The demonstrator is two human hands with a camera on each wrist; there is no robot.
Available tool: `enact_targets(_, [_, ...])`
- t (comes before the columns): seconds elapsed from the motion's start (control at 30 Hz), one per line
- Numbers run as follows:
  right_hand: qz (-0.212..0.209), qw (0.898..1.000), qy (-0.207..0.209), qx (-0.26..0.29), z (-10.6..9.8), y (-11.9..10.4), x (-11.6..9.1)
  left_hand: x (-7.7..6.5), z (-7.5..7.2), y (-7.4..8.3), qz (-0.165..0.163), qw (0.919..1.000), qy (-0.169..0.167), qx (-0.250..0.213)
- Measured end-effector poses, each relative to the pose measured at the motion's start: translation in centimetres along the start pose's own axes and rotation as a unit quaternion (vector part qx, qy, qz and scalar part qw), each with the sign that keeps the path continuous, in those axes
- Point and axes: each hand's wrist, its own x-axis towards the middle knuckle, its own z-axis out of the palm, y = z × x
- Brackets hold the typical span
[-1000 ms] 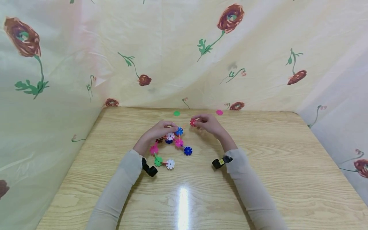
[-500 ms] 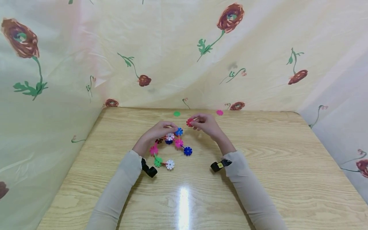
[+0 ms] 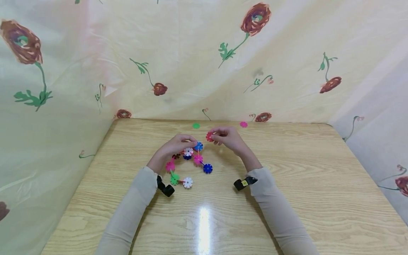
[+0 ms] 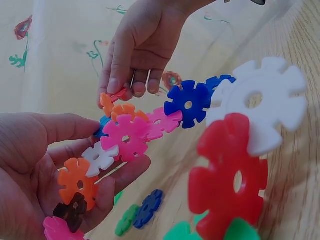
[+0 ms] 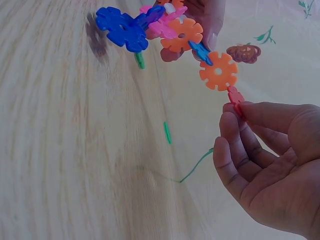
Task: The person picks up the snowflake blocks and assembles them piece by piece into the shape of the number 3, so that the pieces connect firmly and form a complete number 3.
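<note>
Notched plastic snowflake discs in several colours are joined in a curved chain. My left hand (image 3: 179, 143) holds the chain near its far end, fingers at a light blue disc (image 3: 199, 146). An orange disc (image 5: 218, 71) projects beyond that blue one. My right hand (image 3: 230, 138) pinches a red disc (image 5: 235, 100) between thumb and fingers, its edge meeting the orange disc in the right wrist view. Whether their slots interlock, I cannot tell. Along the chain are a pink disc (image 4: 124, 138), a dark blue disc (image 4: 188, 104) and a white disc (image 4: 255, 100).
A loose green disc (image 3: 196, 126) and a pink disc (image 3: 243, 124) lie at the table's back edge. Beneath the chain lie another green disc (image 4: 127, 220) and a dark blue disc (image 4: 148, 208). Flower-patterned cloth (image 3: 191, 63) hangs behind the wooden table (image 3: 302, 177).
My right hand has moved slightly left with the red disc, closer to the chain's end. The left hand stays in place; the chain's near part has shifted very slightly.
</note>
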Motion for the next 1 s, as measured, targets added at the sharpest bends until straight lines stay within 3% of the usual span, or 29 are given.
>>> enact_targets(0.37, [-0.003, 1.000, -0.009, -0.002, 0.00, 0.10, 0.06, 0.21, 0.00, -0.21, -0.001, 1.0000, -0.001, 0.006])
enact_targets(0.67, [-0.015, 1.000, -0.020, -0.006, 0.17, -0.06, 0.03, 0.21, 0.16, -0.04, -0.028, 0.9996, -0.005, -0.005])
enact_targets(0.87, [-0.009, 1.000, -0.025, 0.001, 0.39, -0.14, -0.03, 0.40, 0.17, -0.21, -0.024, 0.9997, 0.007, -0.008])
enact_targets(1.0, [-0.012, 0.999, -0.031, 0.011, 0.63, -0.10, -0.04, 0.39, 0.19, -0.21, -0.017, 0.9998, -0.003, -0.007])
